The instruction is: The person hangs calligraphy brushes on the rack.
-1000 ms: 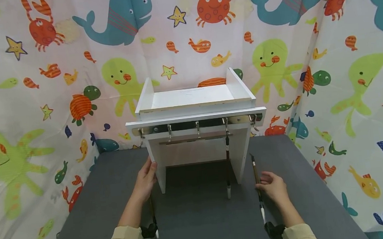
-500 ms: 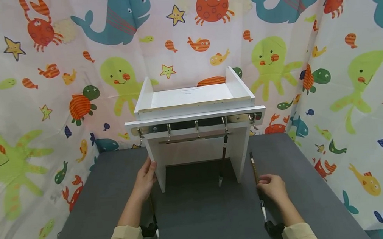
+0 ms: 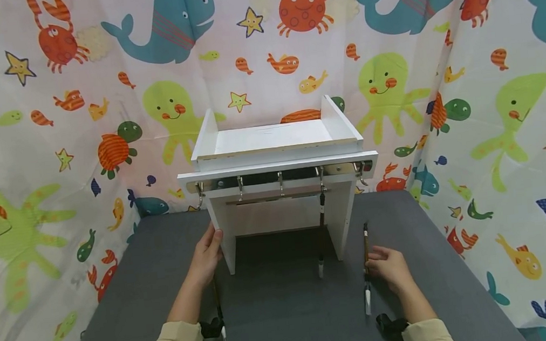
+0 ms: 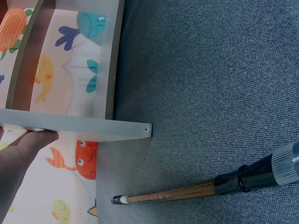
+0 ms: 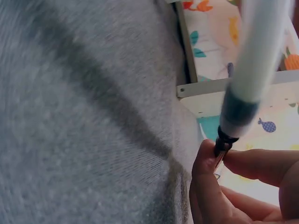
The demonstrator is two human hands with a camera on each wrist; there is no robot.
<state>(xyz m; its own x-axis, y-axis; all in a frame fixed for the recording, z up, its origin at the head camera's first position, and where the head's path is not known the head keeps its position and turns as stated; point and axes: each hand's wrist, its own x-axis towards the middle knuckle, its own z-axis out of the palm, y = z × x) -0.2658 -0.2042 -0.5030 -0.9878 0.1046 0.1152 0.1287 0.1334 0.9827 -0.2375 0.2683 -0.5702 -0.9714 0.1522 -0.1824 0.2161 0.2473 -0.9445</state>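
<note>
My right hand (image 3: 389, 264) pinches a writing brush (image 3: 366, 249) between thumb and fingers, to the right of a white wooden rack (image 3: 273, 168). The brush stands near upright, its pale capped tip downward; in the right wrist view that cap (image 5: 257, 60) looms close and blurred. At the rack's left side panel (image 4: 74, 126), my left hand (image 3: 205, 255) rests with its thumb and fingers on the outer face and front edge. Another brush (image 3: 322, 207) hangs from the fourth hook, its cap (image 3: 321, 266) below, the middle of its handle lost in the dark.
A metal strip with several hooks (image 3: 281, 183) runs along the rack's front. A third brush (image 4: 173, 192) lies on the grey table (image 3: 286, 321) beside my left wrist. Printed sea-animal cloth (image 3: 263, 63) encloses the back and sides.
The brush in my right hand has swung its lower end leftward and now hangs straighter. The brush on the hook sways back and forth. My left hand stays put.
</note>
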